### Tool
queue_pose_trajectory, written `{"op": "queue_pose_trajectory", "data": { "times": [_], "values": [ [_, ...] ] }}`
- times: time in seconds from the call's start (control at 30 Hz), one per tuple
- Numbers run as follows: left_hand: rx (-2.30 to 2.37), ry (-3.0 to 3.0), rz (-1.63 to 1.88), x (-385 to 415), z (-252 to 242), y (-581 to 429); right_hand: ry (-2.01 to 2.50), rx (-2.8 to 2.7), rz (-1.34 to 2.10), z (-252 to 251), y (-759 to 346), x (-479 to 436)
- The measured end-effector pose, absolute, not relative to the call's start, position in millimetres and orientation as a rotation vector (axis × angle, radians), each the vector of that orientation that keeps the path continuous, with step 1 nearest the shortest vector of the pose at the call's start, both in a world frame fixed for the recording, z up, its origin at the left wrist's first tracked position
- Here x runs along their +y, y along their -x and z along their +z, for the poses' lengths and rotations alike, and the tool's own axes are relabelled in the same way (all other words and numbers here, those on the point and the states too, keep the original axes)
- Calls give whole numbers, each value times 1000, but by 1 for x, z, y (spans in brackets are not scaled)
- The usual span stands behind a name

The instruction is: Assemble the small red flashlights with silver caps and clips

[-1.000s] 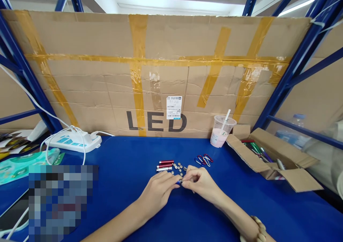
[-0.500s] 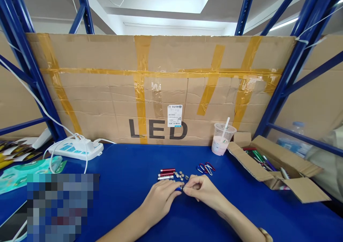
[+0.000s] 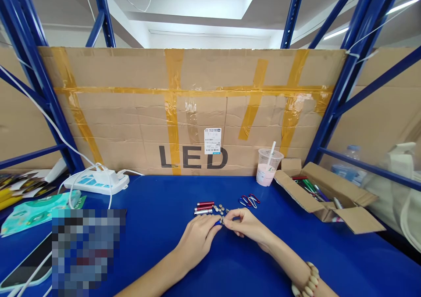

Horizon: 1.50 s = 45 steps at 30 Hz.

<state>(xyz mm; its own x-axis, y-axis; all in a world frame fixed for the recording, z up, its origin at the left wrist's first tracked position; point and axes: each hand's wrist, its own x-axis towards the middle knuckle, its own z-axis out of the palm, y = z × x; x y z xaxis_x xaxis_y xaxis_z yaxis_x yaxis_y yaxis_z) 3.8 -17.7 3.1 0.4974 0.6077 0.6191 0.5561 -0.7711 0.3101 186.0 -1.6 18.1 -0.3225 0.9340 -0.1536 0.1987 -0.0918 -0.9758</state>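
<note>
A small blue metal tube (image 3: pixel 218 222), seemingly a mini flashlight body, lies between the thumb and fingers of my left hand (image 3: pixel 199 239), mostly covered by them. At its right end my right hand (image 3: pixel 247 226) is closed in a pinch beside a small silvery part (image 3: pixel 222 220), too small to name. Just beyond my fingers, red tubes (image 3: pixel 205 206) and a silver tube (image 3: pixel 203 212) lie side by side. Several button cells (image 3: pixel 219 208) are scattered to their right. Farther right sit red, blue and silver carabiner clips (image 3: pixel 250 200).
A plastic cup with a straw (image 3: pixel 269 167) stands by an open cardboard box (image 3: pixel 329 196) holding colored tubes. On the left are a power strip (image 3: pixel 95 182), a green wipes pack (image 3: pixel 41 207), a phone (image 3: pixel 31 262) and a blurred patch. A cardboard panel (image 3: pixel 148 112) closes the back.
The view has shifted slightly, bringing the bracelet on my right wrist and more of the phone into sight. Both hands stay at the blue tube, with little change in grip.
</note>
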Motion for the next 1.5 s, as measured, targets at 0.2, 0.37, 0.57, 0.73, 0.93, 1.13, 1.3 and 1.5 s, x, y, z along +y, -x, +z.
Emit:
{"op": "queue_pose_trajectory", "data": {
  "times": [0.2, 0.37, 0.57, 0.73, 0.93, 1.13, 1.3, 1.5],
  "values": [
    [1046, -2735, 1071, -19, 3, -5, 1164, -1598, 1415, 20, -187, 0],
    [1023, -2742, 1096, -22, 5, -6, 1149, -1634, 1431, 17, -189, 2],
    [1002, -2874, 1472, -9, -7, -11, 1158, -1688, 1324, 12, -190, 4],
    [997, -2940, 1630, 3, -13, -13, 1180, -1716, 1233, 8, -190, 7],
    [1031, -2919, 1293, -7, 4, -1, 1153, -1710, 1236, 12, -186, 6],
    [1119, -2804, 1099, -8, 3, 0, 1167, -1712, 1182, 16, -186, 3],
    [1156, -2693, 948, -4, -3, -1, 1166, -1747, 1154, 13, -188, 7],
    [1332, -2531, 920, -4, 2, 5, 1165, -1741, 1148, 12, -187, 8]
  ]
}}
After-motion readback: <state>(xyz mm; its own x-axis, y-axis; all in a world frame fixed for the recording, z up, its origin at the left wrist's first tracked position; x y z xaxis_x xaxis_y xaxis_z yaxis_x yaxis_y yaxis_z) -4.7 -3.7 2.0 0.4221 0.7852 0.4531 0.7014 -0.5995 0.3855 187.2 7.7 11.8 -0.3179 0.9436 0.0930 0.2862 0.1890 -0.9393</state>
